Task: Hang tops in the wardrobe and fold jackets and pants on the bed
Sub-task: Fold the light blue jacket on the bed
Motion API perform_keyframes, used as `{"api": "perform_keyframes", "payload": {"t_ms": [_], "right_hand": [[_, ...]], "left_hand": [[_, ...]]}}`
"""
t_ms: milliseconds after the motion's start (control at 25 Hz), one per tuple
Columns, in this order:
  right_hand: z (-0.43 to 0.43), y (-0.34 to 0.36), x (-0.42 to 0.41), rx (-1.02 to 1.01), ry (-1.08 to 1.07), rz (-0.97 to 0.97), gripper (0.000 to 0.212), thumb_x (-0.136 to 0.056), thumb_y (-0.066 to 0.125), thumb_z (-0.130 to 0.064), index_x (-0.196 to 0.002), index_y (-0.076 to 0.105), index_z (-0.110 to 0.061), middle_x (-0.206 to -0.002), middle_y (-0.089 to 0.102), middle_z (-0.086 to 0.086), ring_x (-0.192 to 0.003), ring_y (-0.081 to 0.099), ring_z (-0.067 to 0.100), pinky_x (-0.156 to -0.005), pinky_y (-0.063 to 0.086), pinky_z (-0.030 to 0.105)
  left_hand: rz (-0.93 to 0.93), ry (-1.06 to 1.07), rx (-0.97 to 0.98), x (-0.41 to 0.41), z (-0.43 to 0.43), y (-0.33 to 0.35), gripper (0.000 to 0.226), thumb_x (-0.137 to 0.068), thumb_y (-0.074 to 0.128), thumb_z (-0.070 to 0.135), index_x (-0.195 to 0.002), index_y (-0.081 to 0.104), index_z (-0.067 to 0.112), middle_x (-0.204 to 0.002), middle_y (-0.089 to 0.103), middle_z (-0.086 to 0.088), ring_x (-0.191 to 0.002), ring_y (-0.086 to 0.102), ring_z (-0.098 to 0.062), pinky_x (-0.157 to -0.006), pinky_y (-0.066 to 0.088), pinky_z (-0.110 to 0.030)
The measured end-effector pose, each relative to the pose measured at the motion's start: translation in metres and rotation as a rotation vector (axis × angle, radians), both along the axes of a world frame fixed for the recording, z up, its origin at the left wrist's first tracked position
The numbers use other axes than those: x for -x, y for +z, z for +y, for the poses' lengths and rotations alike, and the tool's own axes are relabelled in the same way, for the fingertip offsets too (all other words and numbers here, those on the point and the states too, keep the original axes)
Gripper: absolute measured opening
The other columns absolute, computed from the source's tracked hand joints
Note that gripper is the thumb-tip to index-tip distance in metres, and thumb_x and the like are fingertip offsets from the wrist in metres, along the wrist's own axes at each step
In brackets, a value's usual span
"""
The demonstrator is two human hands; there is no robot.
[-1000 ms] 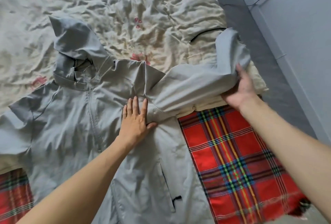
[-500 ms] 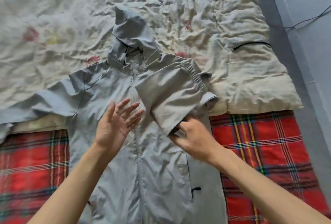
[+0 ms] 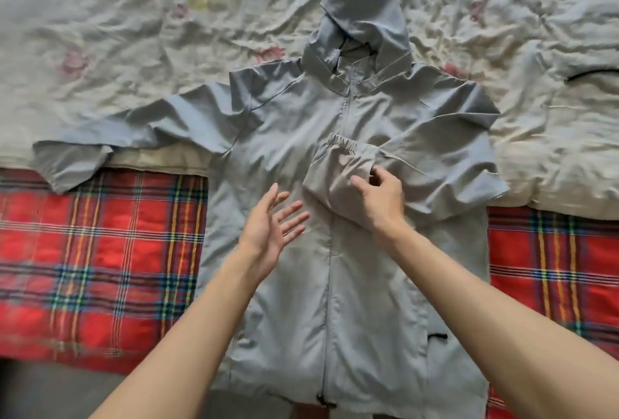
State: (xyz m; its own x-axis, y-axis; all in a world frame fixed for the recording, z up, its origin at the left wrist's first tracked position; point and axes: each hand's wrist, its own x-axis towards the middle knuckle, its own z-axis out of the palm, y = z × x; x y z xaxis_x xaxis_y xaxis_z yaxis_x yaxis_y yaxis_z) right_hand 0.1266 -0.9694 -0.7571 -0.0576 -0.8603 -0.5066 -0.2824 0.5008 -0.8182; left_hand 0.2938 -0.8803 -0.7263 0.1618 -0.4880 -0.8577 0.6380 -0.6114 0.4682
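Soft, even daylight, brightest on the crumpled cream floral bedsheet beyond the spot where the right hand pinches the pale grey hooded zip jacket. Shadows are faint, with a thin one under the folded sleeve beside the grip. Left of the grip, the left hand and red tartan woven blanket smear with motion blur. The far edges bow from the wide lens.

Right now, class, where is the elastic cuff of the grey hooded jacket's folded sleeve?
Head view, centre: the cuff lies on the jacket's chest over the zipper, just above the right hand.
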Motion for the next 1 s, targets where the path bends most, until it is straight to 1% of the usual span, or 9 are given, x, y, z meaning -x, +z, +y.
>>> {"api": "perform_keyframes", "payload": {"t_ms": [120, 240, 320, 440, 600, 680, 800, 920, 1000], "right_hand": [[0.056, 0.023, -0.013, 0.655, 0.848, 0.132, 0.024, -0.078, 0.059, -0.017, -0.095, 0.073, -0.026, -0.097, 0.068, -0.003, -0.089, 0.055, 0.014, -0.084, 0.042, 0.028], [0.115, 0.013, 0.006, 0.653, 1.311, 0.218, 0.046, -0.069, 0.048, -0.022, -0.107, 0.071, -0.033, -0.122, 0.063, -0.004, -0.117, 0.050, 0.014, -0.110, 0.029, 0.028], [0.133, 0.004, 0.023, 0.447, 1.049, 0.182, 0.038, -0.073, 0.056, -0.011, -0.104, 0.073, -0.025, -0.116, 0.064, -0.005, -0.114, 0.052, 0.010, -0.106, 0.028, 0.014], [0.127, -0.006, 0.050, 0.026, 0.294, 0.181, 0.022, -0.087, 0.065, -0.002, -0.097, 0.067, -0.021, -0.099, 0.066, -0.005, -0.094, 0.060, 0.012, -0.082, 0.042, 0.008], [0.077, -0.025, 0.086, -0.300, -0.459, -0.202, 0.022, -0.096, 0.061, -0.016, -0.116, 0.053, -0.013, -0.103, 0.059, 0.007, -0.087, 0.059, 0.014, -0.071, 0.049, 0.018], [0.041, -0.025, 0.099, -0.358, -0.583, -0.433, 0.022, -0.098, 0.056, -0.030, -0.114, 0.055, -0.016, -0.109, 0.057, 0.001, -0.098, 0.056, 0.012, -0.090, 0.046, 0.023], [0.005, -0.026, 0.111, -0.364, -0.715, -0.554, 0.022, -0.091, 0.061, -0.039, -0.105, 0.057, -0.023, -0.111, 0.059, -0.005, -0.108, 0.057, 0.012, -0.105, 0.043, 0.030], [-0.010, -0.032, 0.121, -0.358, -0.792, -0.512, 0.020, -0.099, 0.054, -0.037, -0.112, 0.060, -0.023, -0.107, 0.063, -0.007, -0.108, 0.060, 0.011, -0.093, 0.052, 0.030], [-0.017, -0.034, 0.130, -0.355, -0.816, -0.503, 0.020, -0.100, 0.052, -0.035, -0.112, 0.060, -0.022, -0.107, 0.063, -0.005, -0.102, 0.061, 0.012, -0.092, 0.052, 0.030]], "left_hand": [[0.096, 0.040, 0.022, -0.040, 0.035, 0.018, 0.062, -0.092, 0.045, 0.065, -0.130, 0.051, 0.016, -0.125, 0.064, -0.018, -0.114, 0.064, -0.036, -0.094, 0.051, -0.049], [-0.121, -0.165, -0.109, -0.046, 0.068, 0.009, 0.077, -0.068, 0.071, 0.065, -0.125, 0.058, 0.016, -0.119, 0.070, -0.013, -0.105, 0.068, -0.029, -0.087, 0.053, -0.041], [-0.366, -0.314, -0.168, -0.036, 0.080, -0.008, 0.076, -0.056, 0.084, 0.053, -0.119, 0.062, 0.016, -0.115, 0.071, -0.008, -0.103, 0.067, -0.025, -0.087, 0.051, -0.034], [-0.682, -0.448, -0.194, -0.014, 0.087, -0.043, 0.042, -0.073, 0.083, 0.030, -0.109, 0.065, 0.018, -0.106, 0.072, -0.002, -0.103, 0.065, -0.023, -0.085, 0.047, -0.032], [-0.747, -0.009, -0.097, -0.024, 0.084, -0.030, 0.013, -0.092, 0.069, 0.024, -0.101, 0.066, 0.015, -0.092, 0.069, 0.003, -0.092, 0.066, -0.016, -0.078, 0.048, -0.025], [-0.841, 0.115, -0.036, -0.038, 0.095, -0.018, 0.019, -0.095, 0.065, 0.021, -0.111, 0.063, 0.012, -0.100, 0.067, 0.003, -0.092, 0.063, -0.010, -0.082, 0.047, -0.019], [-0.805, 0.119, -0.260, -0.056, 0.138, -0.028, 0.034, -0.096, 0.063, 0.018, -0.127, 0.055, 0.006, -0.118, 0.062, -0.004, -0.108, 0.059, -0.021, -0.093, 0.044, -0.030], [-0.718, -0.087, -0.521, -0.051, 0.159, -0.039, 0.050, -0.092, 0.067, 0.017, -0.135, 0.043, 0.008, -0.133, 0.054, -0.013, -0.113, 0.054, -0.031, -0.089, 0.041, -0.038], [-0.990, -0.277, -0.481, -0.040, 0.133, -0.031, 0.054, -0.089, 0.066, 0.013, -0.136, 0.041, 0.008, -0.138, 0.046, -0.016, -0.121, 0.046, -0.035, -0.097, 0.038, -0.043]]}}
